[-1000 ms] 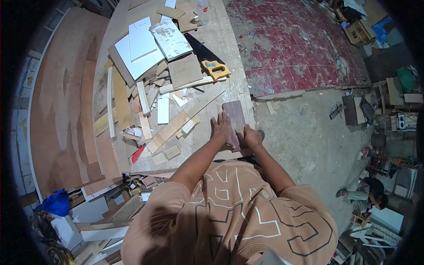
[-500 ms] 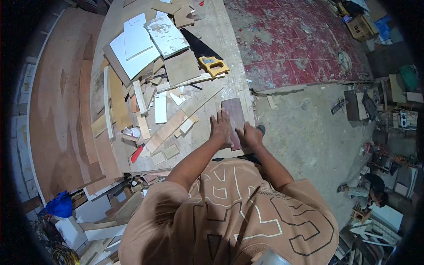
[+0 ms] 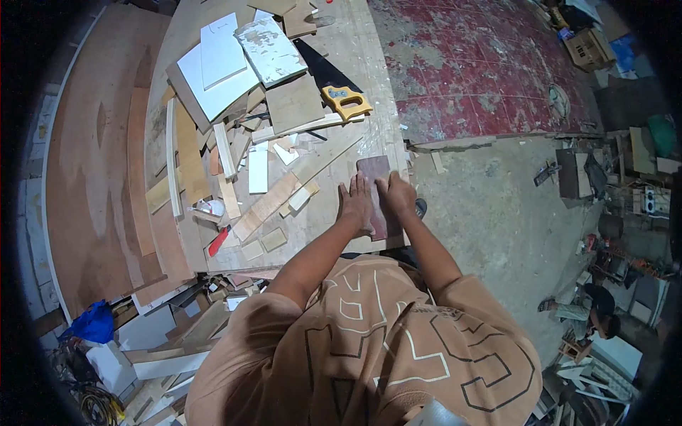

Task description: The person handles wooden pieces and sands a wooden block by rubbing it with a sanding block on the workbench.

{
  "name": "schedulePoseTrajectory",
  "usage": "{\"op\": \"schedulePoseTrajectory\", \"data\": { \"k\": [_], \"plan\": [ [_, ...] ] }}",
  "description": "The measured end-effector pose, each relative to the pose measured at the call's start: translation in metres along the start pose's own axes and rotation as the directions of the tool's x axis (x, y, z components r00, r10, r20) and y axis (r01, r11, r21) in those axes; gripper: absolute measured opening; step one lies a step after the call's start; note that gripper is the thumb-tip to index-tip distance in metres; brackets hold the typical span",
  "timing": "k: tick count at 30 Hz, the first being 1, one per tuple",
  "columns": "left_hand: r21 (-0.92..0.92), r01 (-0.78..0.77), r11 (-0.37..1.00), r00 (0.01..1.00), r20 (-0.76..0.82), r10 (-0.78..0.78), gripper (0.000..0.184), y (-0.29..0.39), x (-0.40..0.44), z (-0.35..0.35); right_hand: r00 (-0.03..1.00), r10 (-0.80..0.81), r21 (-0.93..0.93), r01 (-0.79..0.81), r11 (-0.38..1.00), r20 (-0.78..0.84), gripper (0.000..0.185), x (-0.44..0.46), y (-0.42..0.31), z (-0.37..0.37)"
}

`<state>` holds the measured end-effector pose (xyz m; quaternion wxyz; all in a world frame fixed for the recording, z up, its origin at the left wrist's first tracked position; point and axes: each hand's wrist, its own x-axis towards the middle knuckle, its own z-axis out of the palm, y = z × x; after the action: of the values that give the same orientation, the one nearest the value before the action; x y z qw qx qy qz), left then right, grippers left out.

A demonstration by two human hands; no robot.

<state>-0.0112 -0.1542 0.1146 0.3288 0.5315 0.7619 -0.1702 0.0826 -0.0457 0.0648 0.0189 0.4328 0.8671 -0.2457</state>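
Note:
A dark reddish-brown wooden board (image 3: 379, 170) lies lengthwise near the right edge of the workbench (image 3: 334, 241). My left hand (image 3: 356, 211) rests flat on its left side, fingers stretched out and pointing away from me. My right hand (image 3: 399, 194) is closed at the board's right edge, about halfway along it, with the thumb over the top. Whatever may be inside those fingers is hidden. Left of my left hand lie a long light wood strip (image 3: 266, 207) and a small pale block (image 3: 300, 199).
A handsaw with a yellow handle (image 3: 347, 104) lies farther up the bench beside white panels (image 3: 222, 53) and wood offcuts. A red-handled tool (image 3: 219, 241) sits at the lower left. Another person (image 3: 600, 310) crouches at the far right, beyond the concrete floor (image 3: 483, 213).
My right hand has moved up along the board's right edge, away from my body. My left hand and the board stay in nearly the same place.

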Motion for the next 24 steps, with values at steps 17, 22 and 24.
{"op": "schedulePoseTrajectory", "data": {
  "k": [17, 22, 24],
  "plan": [
    [-0.045, 0.007, 0.999, 1.000, -0.029, -0.008, 0.151, -0.002, 0.001, 0.005, 0.996, 0.016, 0.040, -0.013, 0.999, -0.083, 0.053, 0.018, -0.009, 0.009],
    [-0.071, 0.007, 0.997, 0.999, -0.032, -0.009, 0.150, -0.003, -0.003, -0.001, 0.995, 0.027, 0.051, -0.032, 0.998, 0.098, 0.052, -0.075, 0.017, 0.018],
    [-0.112, -0.007, 0.994, 0.999, -0.053, 0.001, 0.149, -0.003, -0.007, -0.003, 0.990, 0.060, 0.057, -0.068, 0.996, 0.126, 0.053, -0.071, 0.017, 0.013]
  ]
}}
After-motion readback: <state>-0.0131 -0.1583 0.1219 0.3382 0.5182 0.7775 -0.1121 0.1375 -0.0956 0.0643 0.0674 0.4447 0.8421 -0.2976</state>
